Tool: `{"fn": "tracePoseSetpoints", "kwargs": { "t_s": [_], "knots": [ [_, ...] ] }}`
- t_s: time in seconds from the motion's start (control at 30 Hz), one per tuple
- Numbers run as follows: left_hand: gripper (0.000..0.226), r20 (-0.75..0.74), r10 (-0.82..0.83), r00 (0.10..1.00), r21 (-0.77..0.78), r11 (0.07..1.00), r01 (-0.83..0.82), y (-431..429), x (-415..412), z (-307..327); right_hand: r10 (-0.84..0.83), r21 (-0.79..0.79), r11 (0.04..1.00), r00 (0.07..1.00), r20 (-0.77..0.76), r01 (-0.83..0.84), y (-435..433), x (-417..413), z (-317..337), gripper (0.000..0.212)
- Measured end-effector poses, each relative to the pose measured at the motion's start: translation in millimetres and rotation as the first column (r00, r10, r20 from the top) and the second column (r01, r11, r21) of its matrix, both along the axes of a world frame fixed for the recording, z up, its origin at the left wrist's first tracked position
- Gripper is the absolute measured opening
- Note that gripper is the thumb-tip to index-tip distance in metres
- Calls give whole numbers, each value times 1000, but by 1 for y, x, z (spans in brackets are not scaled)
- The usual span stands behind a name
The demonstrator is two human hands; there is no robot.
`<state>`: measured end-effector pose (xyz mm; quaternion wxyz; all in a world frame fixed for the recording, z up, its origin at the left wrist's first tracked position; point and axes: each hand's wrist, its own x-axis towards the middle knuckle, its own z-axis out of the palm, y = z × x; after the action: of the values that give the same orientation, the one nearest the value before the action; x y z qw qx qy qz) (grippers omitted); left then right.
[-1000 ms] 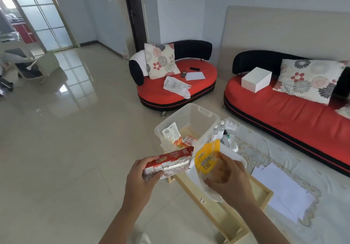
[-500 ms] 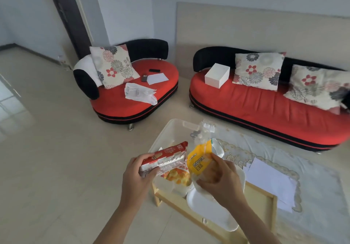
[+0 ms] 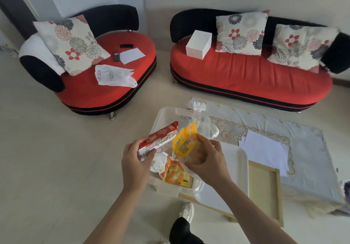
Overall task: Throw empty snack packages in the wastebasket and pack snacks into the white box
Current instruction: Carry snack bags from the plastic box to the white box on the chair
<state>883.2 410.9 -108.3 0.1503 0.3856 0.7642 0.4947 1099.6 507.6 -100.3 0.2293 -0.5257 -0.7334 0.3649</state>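
Red-and-black armchair (image 3: 106, 96) carrying floral cushion (image 3: 72, 44), white plastic bag (image 3: 113, 76) and sheet of paper (image 3: 132, 55); beside it, matching sofa (image 3: 250, 77) bearing two more cushions (image 3: 241, 33); loose white papers (image 3: 265, 151) lying on lace-edged tablecloth (image 3: 306, 149) in foreground.

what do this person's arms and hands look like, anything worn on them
The left hand and right hand wear no gloves, and no ring, watch or bracelet shows. The left forearm and right forearm have no sleeves as far as the picture's lower edge. Between them, a black trouser leg and a white sneaker show.
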Motion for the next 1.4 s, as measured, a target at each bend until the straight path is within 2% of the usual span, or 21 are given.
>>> {"fn": "tracePoseSetpoints", "kwargs": {
  "t_s": [0.17, 0.4, 0.43, 0.5, 0.57, 0.63, 0.8, 1.03, 1.23, 1.4],
  "knots": [
    [47, -1, 22, 1000, -93, 995, -22, 22, -4, -25, -19, -38, 999, 1000, 14, 20, 14, -16, -30, 99],
    [40, 62, 37, 997, -176, 984, -26, 32, 15, -54, 20, -48, 999, 994, 110, -15, 21, -18, -68, 107],
    [39, 29, 18, 999, -193, 981, -12, 32, 16, -57, 33, -57, 998, 989, 142, -25, 23, -16, -72, 109],
    [42, -135, -63, 989, -249, 968, 28, 29, 15, -65, 73, -91, 994, 973, 217, -54, 27, -12, -80, 116],
    [54, -316, -171, 933, -347, 936, 54, 27, 12, -72, 102, -103, 992, 959, 263, -77, 30, -8, -85, 120],
    [66, -390, -269, 881, -431, 898, 84, 26, 6, -76, 96, -84, 994, 954, 285, -76, 33, -6, -89, 119],
    [81, -457, -453, 765, -551, 820, 156, 36, -9, -78, 120, -44, 993, 914, 387, -112, 41, -3, -89, 107],
    [83, -473, -585, 659, -598, 762, 249, 65, 1, -67, 122, 2, 990, 848, 516, -143, 48, 5, -75, 94],
    [89, -488, -651, 581, -595, 735, 324, 79, 21, -34, -32, 107, 994, 856, 516, -27, 36, 29, -40, 92],
    [90, -494, -743, 450, -591, 667, 454, 66, 57, -8, -247, 182, 968, 805, 539, 175, -27, 81, -13, 87]
  ]
}}
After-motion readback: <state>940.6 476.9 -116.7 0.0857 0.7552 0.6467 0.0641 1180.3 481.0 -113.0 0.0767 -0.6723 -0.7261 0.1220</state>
